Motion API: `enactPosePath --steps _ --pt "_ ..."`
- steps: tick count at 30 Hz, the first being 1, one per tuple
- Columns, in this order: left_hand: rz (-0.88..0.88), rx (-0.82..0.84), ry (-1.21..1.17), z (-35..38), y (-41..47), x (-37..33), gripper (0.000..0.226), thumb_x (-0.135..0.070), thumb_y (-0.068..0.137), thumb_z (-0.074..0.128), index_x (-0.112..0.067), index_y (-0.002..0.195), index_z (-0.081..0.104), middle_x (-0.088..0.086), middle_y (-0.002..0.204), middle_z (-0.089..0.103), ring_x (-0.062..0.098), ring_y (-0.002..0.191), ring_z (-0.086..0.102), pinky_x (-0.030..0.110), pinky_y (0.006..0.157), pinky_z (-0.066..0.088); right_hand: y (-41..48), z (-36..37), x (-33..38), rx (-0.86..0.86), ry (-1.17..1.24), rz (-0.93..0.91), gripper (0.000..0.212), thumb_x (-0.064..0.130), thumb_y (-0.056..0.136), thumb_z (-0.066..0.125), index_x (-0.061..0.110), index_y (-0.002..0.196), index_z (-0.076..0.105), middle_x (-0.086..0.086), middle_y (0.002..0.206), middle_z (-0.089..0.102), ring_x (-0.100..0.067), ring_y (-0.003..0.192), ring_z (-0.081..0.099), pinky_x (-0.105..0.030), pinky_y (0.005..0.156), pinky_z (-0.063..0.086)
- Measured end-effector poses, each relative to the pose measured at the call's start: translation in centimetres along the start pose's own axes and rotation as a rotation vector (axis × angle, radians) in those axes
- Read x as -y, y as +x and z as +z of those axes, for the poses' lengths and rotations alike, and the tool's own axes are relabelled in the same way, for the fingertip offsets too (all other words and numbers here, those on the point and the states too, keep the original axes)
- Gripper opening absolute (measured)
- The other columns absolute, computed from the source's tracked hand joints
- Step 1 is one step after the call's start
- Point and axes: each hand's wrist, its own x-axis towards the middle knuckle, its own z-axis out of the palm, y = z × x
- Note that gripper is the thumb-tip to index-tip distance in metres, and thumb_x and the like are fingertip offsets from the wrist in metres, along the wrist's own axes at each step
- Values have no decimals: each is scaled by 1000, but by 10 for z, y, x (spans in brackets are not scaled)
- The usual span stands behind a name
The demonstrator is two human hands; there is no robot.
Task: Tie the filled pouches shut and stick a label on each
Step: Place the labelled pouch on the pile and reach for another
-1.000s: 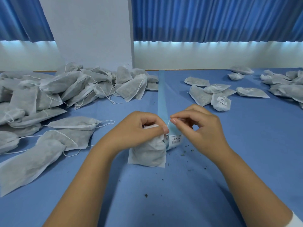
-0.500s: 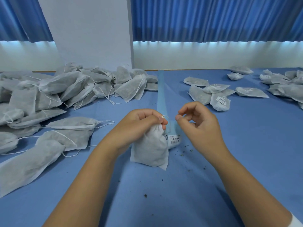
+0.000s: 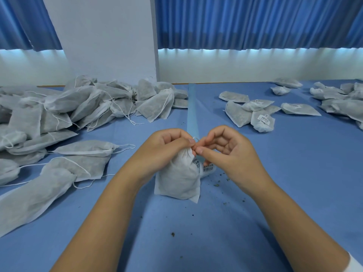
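Note:
A filled white mesh pouch (image 3: 177, 179) stands upright on the blue table, its neck gathered. My left hand (image 3: 167, 149) grips that neck from the left. My right hand (image 3: 225, 152) pinches the thin white drawstring (image 3: 195, 138) at the neck, fingertips touching the left thumb. Behind the pouch lies a roll of barcode labels (image 3: 207, 168), mostly hidden by the pouch and my right hand.
A big heap of pouches with loose strings (image 3: 64, 114) covers the left side of the table. Tied, labelled pouches (image 3: 259, 114) lie at the back right, more at the far right edge (image 3: 341, 99). A pale blue strip (image 3: 192, 112) runs down the table's middle. Dark crumbs (image 3: 218, 182) are scattered nearby.
My right hand drew away from the pouch neck, then came back and pinches the string beside the left thumb. The pouch rose upright, covering more of the label roll.

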Motion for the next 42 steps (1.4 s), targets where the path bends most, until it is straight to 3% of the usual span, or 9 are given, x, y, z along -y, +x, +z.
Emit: enactPosePath --steps 3,6,11,16,20,26,31,37,42 --pt "2 -15 37 0 0 1 36 -12 92 60 -27 61 69 -9 67 67 0 63 58 8 61 43 0 1 -1 7 -22 14 23 -5 83 70 11 85 54 -7 83 73 -19 77 67 -27 61 55" --pt "19 -32 36 2 -1 -1 33 -10 92 60 -25 63 68 -5 71 69 3 69 61 10 66 46 1 2 -3 27 -47 22 23 -6 86 65 12 85 52 -4 82 69 -18 77 63 -28 63 53" --pt "120 -132 98 9 0 1 20 -8 90 66 -17 73 71 7 82 73 11 80 62 27 79 46 3 2 -5 42 -43 33 24 -9 93 52 14 86 49 -5 88 57 -12 81 58 -27 69 53" --pt "224 -206 197 16 0 2 15 -9 88 70 -18 76 73 -12 78 70 -3 70 56 10 67 41 4 2 -3 10 -55 22 23 -9 94 49 13 86 47 -7 92 53 -12 81 54 -24 71 51" --pt "206 -273 231 15 3 4 22 -13 82 77 -31 71 74 -9 98 57 -2 83 53 13 79 39 4 1 -3 -11 -56 0 26 -10 93 48 14 85 48 -8 91 52 -18 80 52 -20 70 50" --pt "163 -230 199 14 1 1 25 -11 85 74 -30 70 73 -7 88 60 3 78 52 10 72 38 1 4 -3 -24 -8 -12 29 -11 87 61 13 85 45 -6 88 55 -14 83 56 -27 72 51" --pt "148 -245 203 13 1 0 21 -11 86 73 -25 70 73 10 97 65 11 82 56 16 74 41 2 2 -3 -46 16 -45 32 -15 83 64 11 83 44 -3 88 60 -10 79 60 -23 69 52" --pt "108 -248 324 13 0 0 15 -12 84 73 -20 72 74 -3 90 62 -1 79 56 6 70 36 1 2 -6 -93 -221 -137 21 6 81 64 20 79 48 8 99 67 -30 75 60 -32 61 50" --pt "97 -221 331 13 0 0 20 -11 83 73 -23 67 71 -6 89 61 -6 75 55 5 69 36 0 4 -7 -76 -313 -167 19 9 81 61 23 77 49 10 87 68 -29 72 61 -34 62 51"
